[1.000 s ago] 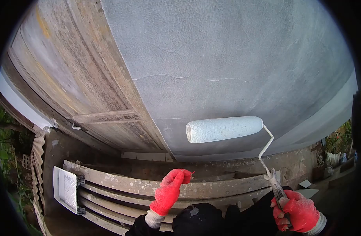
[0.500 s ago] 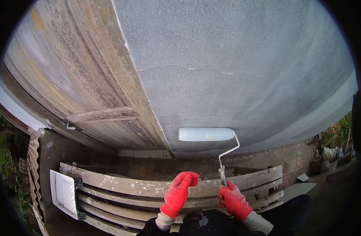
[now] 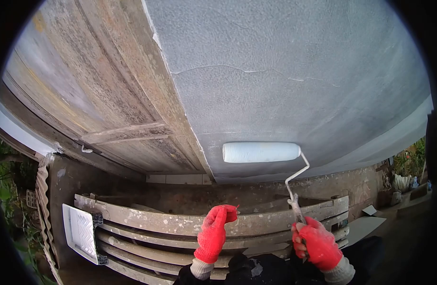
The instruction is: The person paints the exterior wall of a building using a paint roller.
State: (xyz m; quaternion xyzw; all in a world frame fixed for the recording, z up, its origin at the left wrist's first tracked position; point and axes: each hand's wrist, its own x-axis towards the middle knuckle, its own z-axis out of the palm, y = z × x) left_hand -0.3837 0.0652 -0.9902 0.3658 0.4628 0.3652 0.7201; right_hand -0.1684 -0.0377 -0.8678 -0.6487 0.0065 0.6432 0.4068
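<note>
Right fingers (image 3: 299,246) wrapped round roller handle (image 3: 297,210); left fingers (image 3: 221,216) curled, hold unclear.

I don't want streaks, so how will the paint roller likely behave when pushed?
The paint roller is cylindrical, so it'll probably turn when pushed. Its thin bent frame meets one end, so it may flex under pressure. The handle looks rough, so it seems unlikely to slip.

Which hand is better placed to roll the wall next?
Probably the right hand: it grips the paint roller by its handle, in front of the grey wall. The left hand is apart from the roller.
</note>
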